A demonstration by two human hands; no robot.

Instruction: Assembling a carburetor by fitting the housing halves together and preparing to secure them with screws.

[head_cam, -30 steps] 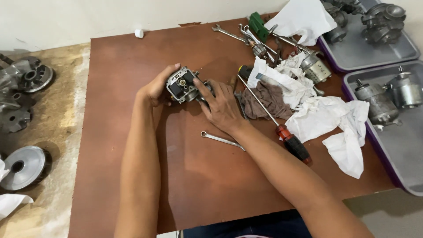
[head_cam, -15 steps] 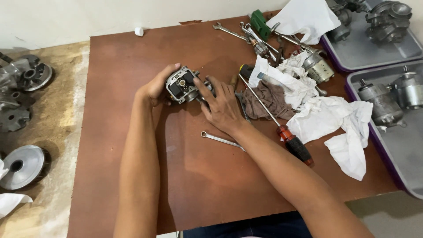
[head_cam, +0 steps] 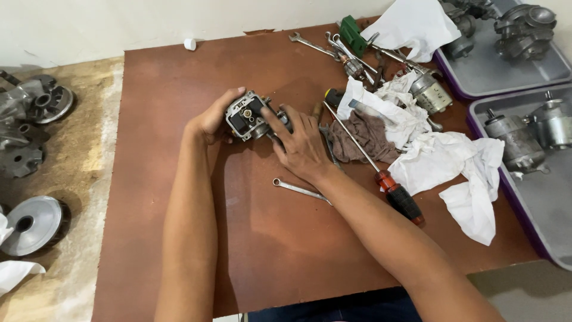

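Little has moved: both hands, left hand (head_cam: 210,119) and right hand (head_cam: 301,146), stay clamped around the small metal engine part (head_cam: 249,117), best held steady on the table (head_cam: 256,238).

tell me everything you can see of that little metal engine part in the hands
The part is a small, blocky casting of dull grey metal, like a carburettor body. Its open face is turned up toward the camera, showing dark recesses and a small brass-coloured fitting near the middle. It is held at the far middle of the brown table; whether it rests on the top I cannot tell. The left hand cups its left side, and the right hand covers its right end, index finger laid across the face.
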